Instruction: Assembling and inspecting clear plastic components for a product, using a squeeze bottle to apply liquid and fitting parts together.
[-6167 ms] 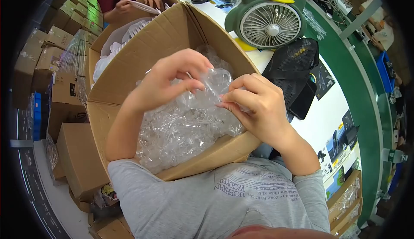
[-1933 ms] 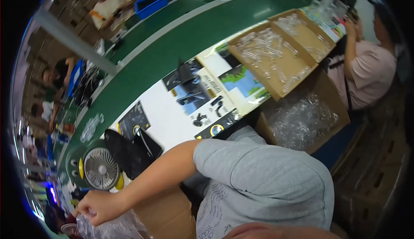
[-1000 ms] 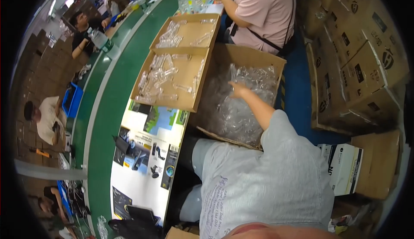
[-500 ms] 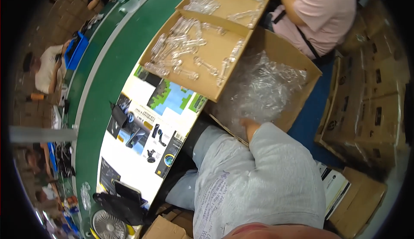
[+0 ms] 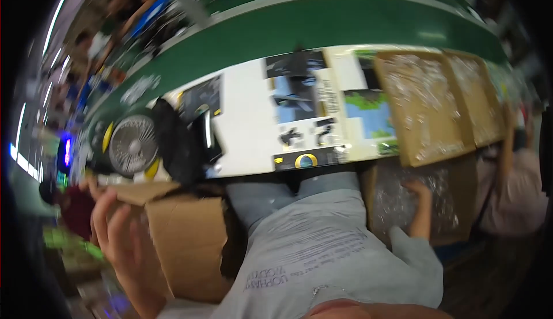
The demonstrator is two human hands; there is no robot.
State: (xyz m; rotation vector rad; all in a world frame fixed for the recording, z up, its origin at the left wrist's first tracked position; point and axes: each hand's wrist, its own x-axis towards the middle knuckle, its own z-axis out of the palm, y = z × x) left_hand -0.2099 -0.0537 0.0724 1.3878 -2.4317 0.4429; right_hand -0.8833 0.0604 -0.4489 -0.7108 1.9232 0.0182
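Note:
My left hand [image 5: 118, 232] is raised at the left with its fingers apart and nothing in them. It is beside an open brown cardboard box [image 5: 187, 238]. My right hand [image 5: 419, 189] reaches into a carton [image 5: 466, 195] at my right, over a pile of clear crinkled plastic [image 5: 394, 195]. Motion smears its fingers, so whether they hold anything does not show. Just beyond that carton, a shallow cardboard tray [image 5: 412, 155] on the table holds several clear plastic parts [image 5: 417, 88].
A printed packaging sheet [image 5: 247, 146] covers the tabletop. At its left stand a round fan [image 5: 133, 144], a black bag [image 5: 173, 140] and a phone-like dark slab [image 5: 210, 137]. A second tray [image 5: 478, 106] adjoins the first. A green belt [image 5: 345, 25] runs behind. People sit at both sides.
The view has swung to the left, bringing my left hand and the open box into sight. My right hand is still at the carton of plastic, now with its forearm more visible.

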